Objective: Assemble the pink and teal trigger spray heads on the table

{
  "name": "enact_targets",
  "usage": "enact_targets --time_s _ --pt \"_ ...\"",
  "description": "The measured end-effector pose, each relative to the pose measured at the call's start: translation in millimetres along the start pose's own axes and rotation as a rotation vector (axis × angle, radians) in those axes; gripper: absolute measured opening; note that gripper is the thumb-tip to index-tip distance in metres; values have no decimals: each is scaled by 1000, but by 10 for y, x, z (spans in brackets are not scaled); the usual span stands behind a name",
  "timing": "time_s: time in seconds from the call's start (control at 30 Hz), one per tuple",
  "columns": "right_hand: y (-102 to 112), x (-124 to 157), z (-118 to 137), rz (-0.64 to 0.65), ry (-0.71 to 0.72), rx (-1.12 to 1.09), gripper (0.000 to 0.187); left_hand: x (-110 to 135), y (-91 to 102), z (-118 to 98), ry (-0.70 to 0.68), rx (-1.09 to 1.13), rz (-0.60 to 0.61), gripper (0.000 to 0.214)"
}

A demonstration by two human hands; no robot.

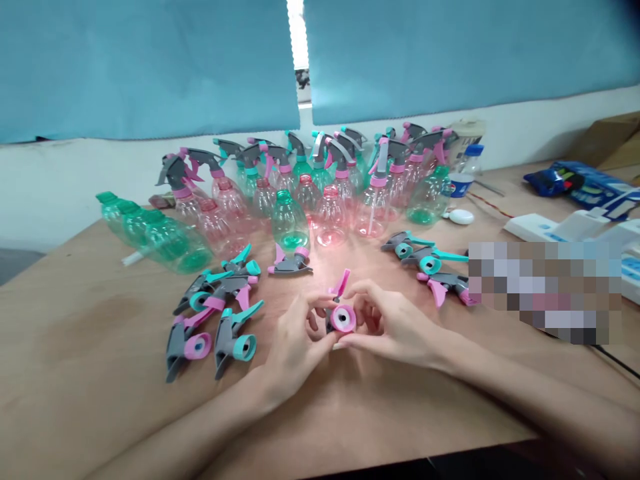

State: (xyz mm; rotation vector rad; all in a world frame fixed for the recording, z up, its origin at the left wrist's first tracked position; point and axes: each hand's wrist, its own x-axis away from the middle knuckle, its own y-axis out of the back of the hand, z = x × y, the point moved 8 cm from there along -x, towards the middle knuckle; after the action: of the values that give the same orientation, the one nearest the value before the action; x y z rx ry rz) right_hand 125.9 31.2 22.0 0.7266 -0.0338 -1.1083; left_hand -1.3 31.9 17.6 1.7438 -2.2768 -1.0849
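Both hands hold one grey spray head with a pink screw cap above the wooden table, cap facing me, pink trigger pointing up. My left hand pinches its left side. My right hand grips its right side, fingers curled round it. Several loose spray heads lie to the left of my hands, one more spray head lies just beyond them, and three others lie to the right.
Several pink and green bottles, many with spray heads fitted, stand in a cluster at the back. Green bottles lie on their sides at left. White boxes, a blue pack and a white round object sit at right.
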Motion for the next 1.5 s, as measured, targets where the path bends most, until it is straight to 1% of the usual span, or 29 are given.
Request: enact_targets --time_s 0.07,0.17,0.27,0.37,0.47,0.53,0.63,0.67,0.7,0.73,0.8,0.9,0.97,1.0,1.1,1.2,1.3,1.4,1.5 --pt "12 10 48 -15 28 47 41 26 -5 -24 -50 -43 -16 31" --pt "33 57 140 -14 70 117 24 53 -58 -48 -100 -83 -2 27" --pt "94 144 186 -17 80 187 13 41 -160 -81 -98 -88 54 28" --pt "230 252 152 -21 43 241 11 -9 -272 -179 -96 -90 131 32" --pt "500 369 61 -60 -42 298 15 -92 -324 -288 -99 -119 170 29" --pt "751 458 -21 -122 -122 336 14 -157 -320 -316 -78 -143 174 25" --pt "1166 622 -128 -269 -210 361 26 -249 -284 -296 -40 -186 170 22" --pt "1304 692 -162 -335 -248 395 30 -275 -272 -280 -30 -201 172 22" --pt "1408 761 -196 -372 -284 424 32 -299 -261 -261 -19 -216 174 21" --pt "1486 829 -220 -397 -312 452 32 -321 -252 -239 -10 -230 179 21" --pt "1551 960 -246 -396 -350 495 29 -363 -240 -199 1 -258 193 21" --pt "1515 1168 -197 -391 -363 590 29 -436 -209 -159 -6 -311 198 21" --pt "1457 1311 -107 -438 -334 666 29 -501 -163 -144 -23 -351 182 21" --pt "1415 1370 -54 -459 -307 721 30 -539 -133 -139 -34 -372 168 21" --pt "1220 1457 15 -418 -228 833 29 -662 -41 -120 -66 -447 143 20" --pt "1046 1440 -37 -335 -195 926 27 -773 52 -75 -55 -538 145 20" --pt "928 1356 -129 -254 -195 984 26 -840 171 -26 -30 -650 142 19" --pt "880 1251 -158 -244 -175 1004 27 -854 282 56 -8 -758 178 22" --pt "867 1157 -179 -253 -163 1016 32 -851 397 173 30 -851 208 27"
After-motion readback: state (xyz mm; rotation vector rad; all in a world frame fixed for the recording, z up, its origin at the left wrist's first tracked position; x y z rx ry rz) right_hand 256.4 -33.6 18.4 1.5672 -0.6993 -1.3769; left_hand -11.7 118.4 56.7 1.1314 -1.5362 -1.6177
